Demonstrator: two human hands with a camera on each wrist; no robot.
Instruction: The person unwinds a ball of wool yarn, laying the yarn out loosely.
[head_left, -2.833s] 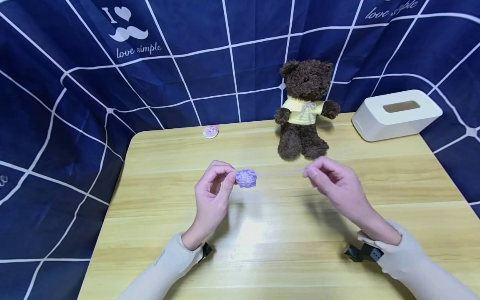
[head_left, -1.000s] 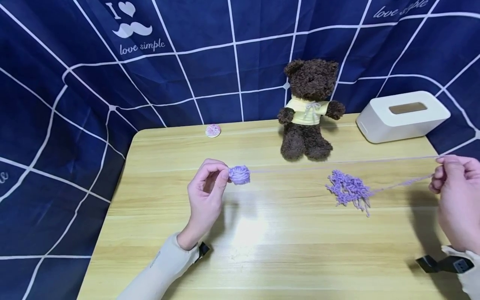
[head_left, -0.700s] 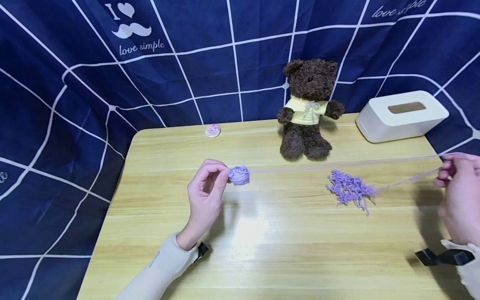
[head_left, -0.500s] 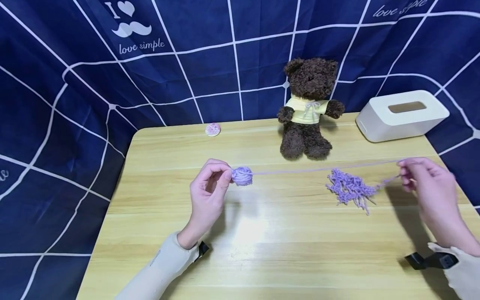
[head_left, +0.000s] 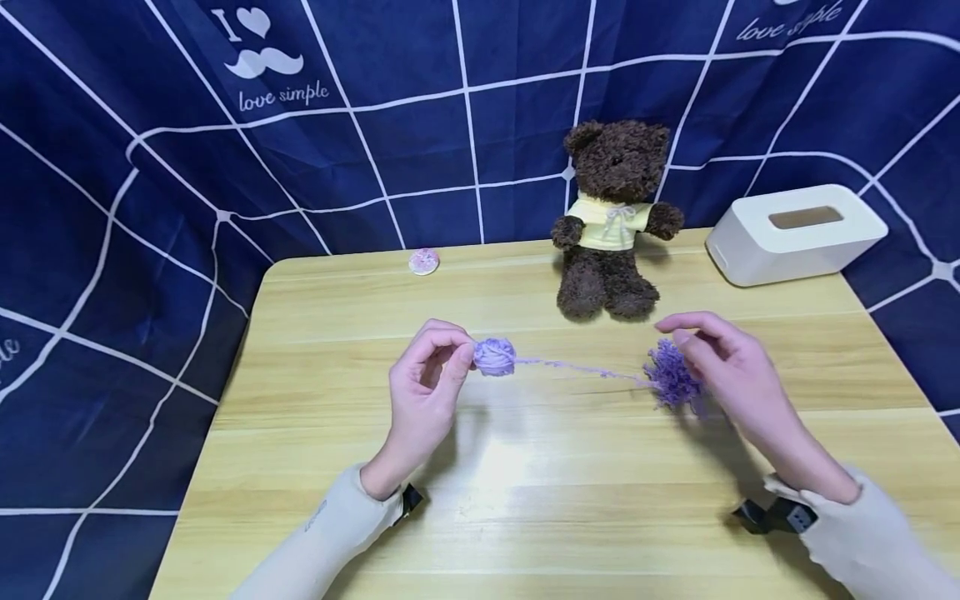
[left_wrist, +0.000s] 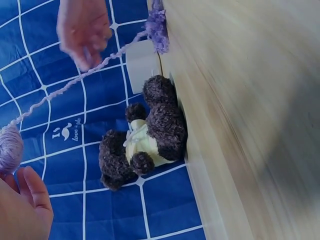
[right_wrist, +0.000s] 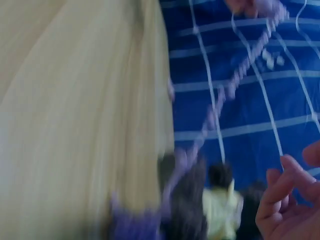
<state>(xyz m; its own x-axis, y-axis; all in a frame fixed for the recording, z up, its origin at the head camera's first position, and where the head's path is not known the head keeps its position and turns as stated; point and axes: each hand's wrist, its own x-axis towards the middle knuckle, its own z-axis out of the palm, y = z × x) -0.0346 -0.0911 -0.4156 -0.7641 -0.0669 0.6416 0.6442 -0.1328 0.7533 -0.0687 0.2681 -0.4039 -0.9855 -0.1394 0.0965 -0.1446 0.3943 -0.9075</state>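
My left hand (head_left: 423,387) pinches a small ball of lilac yarn (head_left: 495,357) between thumb and fingers, held above the table. From the ball a kinked yarn strand (head_left: 585,369) runs right to a loose purple yarn tangle (head_left: 670,375) on the table. My right hand (head_left: 738,375) hovers above and beside that tangle, partly covering it. Its fingers are loosely bent and parted, with no yarn seen between them. In the blurred right wrist view, the right hand (right_wrist: 292,195) is apart from the strand. The left wrist view shows the ball (left_wrist: 10,150) at the left edge.
A brown teddy bear (head_left: 613,221) in a yellow shirt sits at the back of the wooden table (head_left: 337,333). Right of it stands a white tissue box (head_left: 795,235). A pink round disc (head_left: 423,261) lies near the back edge. Blue gridded cloth (head_left: 412,150) hangs behind.
My right hand, which held the strand stretched far out to the right, has come back left and let the strand go. The strand now sags to the tangle. The left hand has barely moved.
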